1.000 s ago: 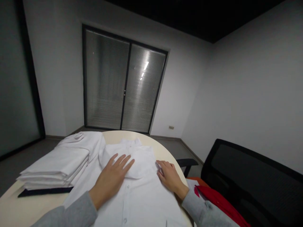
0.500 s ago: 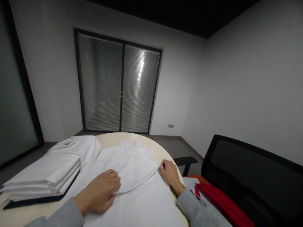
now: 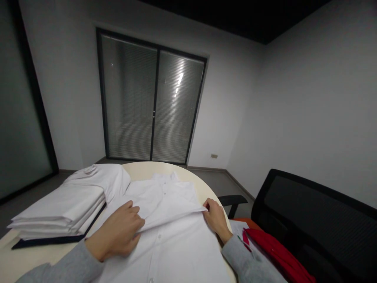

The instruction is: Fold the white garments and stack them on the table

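A white button-up shirt (image 3: 179, 243) lies front up on the round table, its collar at the far side and its button placket running toward me. My right hand (image 3: 217, 221) pinches a corner of a loose flap of the shirt's cloth, perhaps a sleeve, near the table's right edge. On the left side of the shirt rests my left hand (image 3: 118, 232), fingers curled down on the other end of that flap. The fingertips of my left hand are partly hidden. Between both hands the cloth runs fairly straight across the shirt's chest.
Folded white garments (image 3: 64, 204) are stacked at the left on a dark flat piece (image 3: 50, 241). The pale round table (image 3: 141, 167) curves around the shirt. A black mesh chair (image 3: 294, 208) stands at the right, with red cloth (image 3: 273, 247) on its seat.
The flap's lower edge has been drawn up and straightened, uncovering more of the placket and a button. My left hand has shifted slightly left; my right keeps its pinch. The view has tilted a little.
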Demonstrator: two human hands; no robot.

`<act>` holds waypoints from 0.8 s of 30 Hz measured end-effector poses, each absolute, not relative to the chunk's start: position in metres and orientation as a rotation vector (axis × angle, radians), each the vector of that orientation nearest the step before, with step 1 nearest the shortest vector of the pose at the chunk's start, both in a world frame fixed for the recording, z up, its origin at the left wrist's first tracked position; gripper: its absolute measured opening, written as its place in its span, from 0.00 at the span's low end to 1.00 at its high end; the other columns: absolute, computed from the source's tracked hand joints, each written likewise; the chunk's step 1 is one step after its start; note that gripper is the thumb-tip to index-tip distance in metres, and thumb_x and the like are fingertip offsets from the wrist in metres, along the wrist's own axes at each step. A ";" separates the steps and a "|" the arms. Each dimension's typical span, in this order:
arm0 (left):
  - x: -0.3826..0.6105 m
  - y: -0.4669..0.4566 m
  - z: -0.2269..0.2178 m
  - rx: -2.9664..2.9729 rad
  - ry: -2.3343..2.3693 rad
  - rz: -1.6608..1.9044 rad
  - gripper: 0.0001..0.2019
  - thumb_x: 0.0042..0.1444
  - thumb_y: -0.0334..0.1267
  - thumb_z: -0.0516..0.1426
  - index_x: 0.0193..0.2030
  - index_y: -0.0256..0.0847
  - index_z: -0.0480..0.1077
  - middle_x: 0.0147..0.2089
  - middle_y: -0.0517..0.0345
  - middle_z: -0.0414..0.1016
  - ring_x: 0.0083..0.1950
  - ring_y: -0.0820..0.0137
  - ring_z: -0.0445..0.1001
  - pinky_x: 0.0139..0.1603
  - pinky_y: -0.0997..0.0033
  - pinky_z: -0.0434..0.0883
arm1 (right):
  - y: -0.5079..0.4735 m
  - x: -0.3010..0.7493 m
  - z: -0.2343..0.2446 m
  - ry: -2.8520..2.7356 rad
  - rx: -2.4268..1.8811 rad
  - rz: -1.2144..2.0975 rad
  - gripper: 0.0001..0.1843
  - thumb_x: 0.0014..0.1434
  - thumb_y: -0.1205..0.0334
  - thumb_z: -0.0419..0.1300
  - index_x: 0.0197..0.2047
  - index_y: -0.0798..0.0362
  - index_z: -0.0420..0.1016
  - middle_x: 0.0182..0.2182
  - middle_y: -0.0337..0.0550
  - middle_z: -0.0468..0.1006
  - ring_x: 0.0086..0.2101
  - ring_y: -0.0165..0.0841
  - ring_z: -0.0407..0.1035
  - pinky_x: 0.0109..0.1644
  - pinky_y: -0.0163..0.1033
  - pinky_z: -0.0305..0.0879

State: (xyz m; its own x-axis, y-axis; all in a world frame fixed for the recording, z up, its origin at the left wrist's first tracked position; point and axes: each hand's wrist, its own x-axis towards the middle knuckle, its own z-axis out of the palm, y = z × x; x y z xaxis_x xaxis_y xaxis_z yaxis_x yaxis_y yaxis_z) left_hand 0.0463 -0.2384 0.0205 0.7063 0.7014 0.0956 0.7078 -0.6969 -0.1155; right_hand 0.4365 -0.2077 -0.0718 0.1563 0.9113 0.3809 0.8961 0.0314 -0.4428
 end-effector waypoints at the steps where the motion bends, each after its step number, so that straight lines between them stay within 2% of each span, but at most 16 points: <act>1: 0.047 -0.241 0.021 -2.728 -1.180 -0.047 0.10 0.60 0.39 0.58 0.34 0.40 0.80 0.36 0.45 0.81 0.46 0.52 0.77 0.55 0.46 0.66 | -0.207 0.437 -0.073 -1.703 -1.836 0.034 0.09 0.50 0.73 0.55 0.31 0.49 0.67 0.33 0.41 0.76 0.38 0.38 0.68 0.44 0.38 0.57; 4: 0.045 -0.247 0.020 -2.588 -1.313 -0.022 0.15 0.65 0.43 0.56 0.36 0.38 0.82 0.37 0.39 0.83 0.49 0.48 0.77 0.54 0.44 0.66 | -0.205 0.438 -0.075 -1.653 -1.824 0.046 0.07 0.52 0.71 0.53 0.31 0.48 0.65 0.31 0.41 0.75 0.35 0.38 0.69 0.41 0.38 0.58; 10: 0.031 -0.258 0.009 -2.509 -1.608 0.013 0.09 0.59 0.40 0.61 0.37 0.40 0.82 0.39 0.41 0.84 0.51 0.47 0.77 0.57 0.42 0.65 | -0.203 0.438 -0.077 -1.643 -1.773 0.108 0.09 0.48 0.72 0.53 0.30 0.49 0.69 0.32 0.43 0.76 0.37 0.39 0.70 0.44 0.40 0.61; 12: 0.029 -0.262 0.010 -2.534 -1.641 0.025 0.11 0.59 0.43 0.62 0.38 0.38 0.83 0.40 0.39 0.84 0.54 0.44 0.76 0.61 0.39 0.63 | -0.203 0.439 -0.076 -1.650 -1.756 0.155 0.10 0.48 0.72 0.54 0.30 0.50 0.72 0.33 0.43 0.77 0.39 0.38 0.71 0.46 0.40 0.64; 14: 0.030 -0.263 0.012 -2.602 -1.603 -0.039 0.17 0.61 0.50 0.62 0.42 0.36 0.83 0.47 0.36 0.83 0.61 0.41 0.73 0.65 0.38 0.61 | -0.199 0.441 -0.072 -1.631 -1.771 0.203 0.08 0.54 0.71 0.56 0.33 0.51 0.74 0.33 0.41 0.78 0.38 0.37 0.72 0.46 0.41 0.67; 16: 0.034 -0.260 0.010 -2.726 -1.525 -0.175 0.25 0.63 0.58 0.60 0.52 0.39 0.82 0.59 0.38 0.79 0.67 0.42 0.68 0.69 0.39 0.59 | -0.190 0.446 -0.062 -1.598 -1.816 0.228 0.04 0.63 0.65 0.60 0.39 0.53 0.76 0.36 0.40 0.78 0.37 0.35 0.73 0.44 0.41 0.70; 18: 0.039 -0.256 0.002 -2.874 -1.459 -0.288 0.30 0.64 0.62 0.57 0.63 0.45 0.76 0.68 0.44 0.73 0.72 0.45 0.64 0.72 0.41 0.58 | -0.176 0.449 -0.050 -1.594 -1.876 0.238 0.10 0.69 0.56 0.61 0.45 0.55 0.76 0.39 0.41 0.79 0.38 0.34 0.75 0.44 0.43 0.73; 21: 0.046 -0.248 -0.019 -3.069 -1.401 -0.268 0.34 0.67 0.62 0.54 0.74 0.49 0.64 0.76 0.52 0.62 0.77 0.50 0.57 0.76 0.44 0.55 | -0.149 0.447 -0.034 -1.674 -2.004 0.255 0.16 0.71 0.48 0.61 0.45 0.54 0.77 0.41 0.42 0.80 0.40 0.35 0.76 0.46 0.45 0.74; 24: 0.049 -0.242 -0.036 -3.171 -1.379 -0.176 0.36 0.68 0.64 0.51 0.77 0.53 0.57 0.80 0.56 0.53 0.80 0.51 0.52 0.78 0.44 0.54 | -0.126 0.434 -0.032 -1.790 -2.179 0.275 0.18 0.69 0.46 0.62 0.45 0.54 0.78 0.42 0.43 0.80 0.41 0.35 0.76 0.49 0.47 0.75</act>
